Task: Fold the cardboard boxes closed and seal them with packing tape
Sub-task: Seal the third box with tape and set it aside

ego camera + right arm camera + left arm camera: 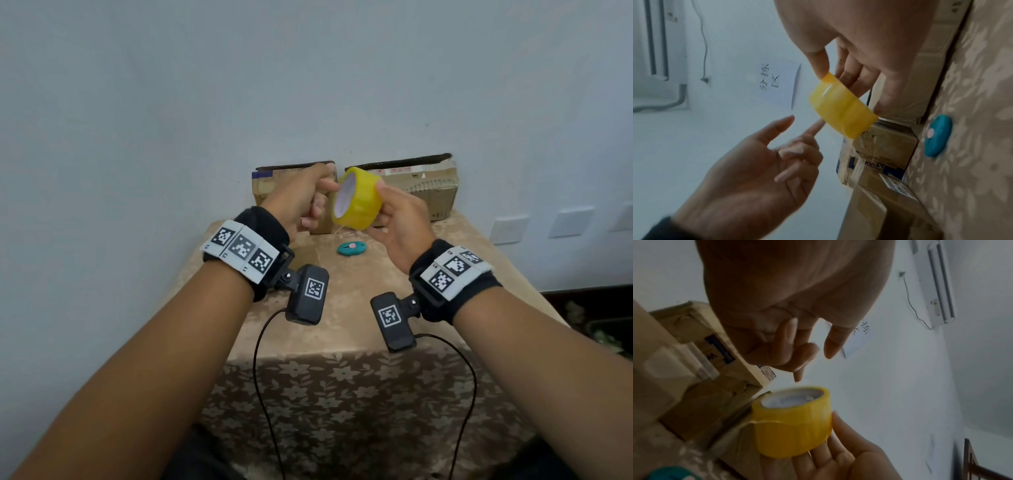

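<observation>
My right hand [392, 210] grips a yellow packing tape roll [358, 200] between thumb and fingers, held up above the table with its white core facing left. My left hand [317, 202] is just left of the roll and holds nothing. Its index finger [816, 128] is straight and touches the roll's [842, 110] rim, and the other fingers curl loosely. A thin loose strand trails off the roll [795, 421]. Two cardboard boxes stand behind the hands against the wall, a smaller one [263, 186] on the left and a wider one [433, 186] on the right.
A teal oval cutter [351, 248] lies on the table [342, 329], below the roll and in front of the boxes. A beige floral cloth covers the table and hangs over its front edge. The wall runs close behind the boxes. Wrist camera cables hang below my arms.
</observation>
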